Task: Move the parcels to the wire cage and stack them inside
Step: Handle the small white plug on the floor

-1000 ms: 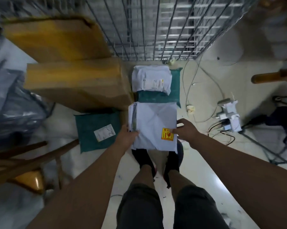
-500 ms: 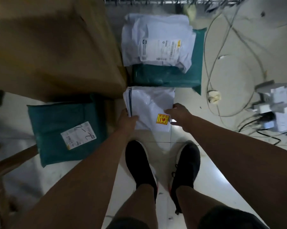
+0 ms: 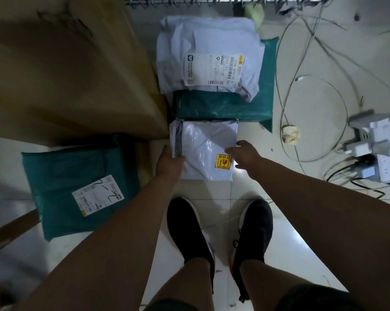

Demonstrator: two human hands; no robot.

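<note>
Parcels lie on the pale tiled floor [image 3: 214, 191] in front of us, below the bottom rail of the wire cage [image 3: 212, 0], which runs along the top edge of the frame. At the centre sits the white parcel [image 3: 203, 142] with a yellow sticker [image 3: 223, 161] near its lower right corner. It looks to be down on the floor, outside the cage, its upper edge touching the green parcel [image 3: 221, 106] just above it. Our left hand [image 3: 170, 163] clasps the white parcel's left edge, thumb curled over the top. Our right hand [image 3: 246, 153] is at the right edge: the thumb tip rests on top beside the sticker and the forefinger reaches to the edge, but the other fingers are hidden, so we cannot tell whether it clasps or merely touches. A labelled white parcel [image 3: 200, 41] lies on top of the green parcel in the upper middle. A second green parcel [image 3: 61, 176], bearing a label with handwriting, lies at the lower left, its upper edge against a large cardboard box [image 3: 66, 75] that fills the upper left. Loose cables [image 3: 346, 113] and a white power strip [image 3: 373, 140] are at the right. Our black shoes [image 3: 187, 230] stand just below the white parcel
</note>
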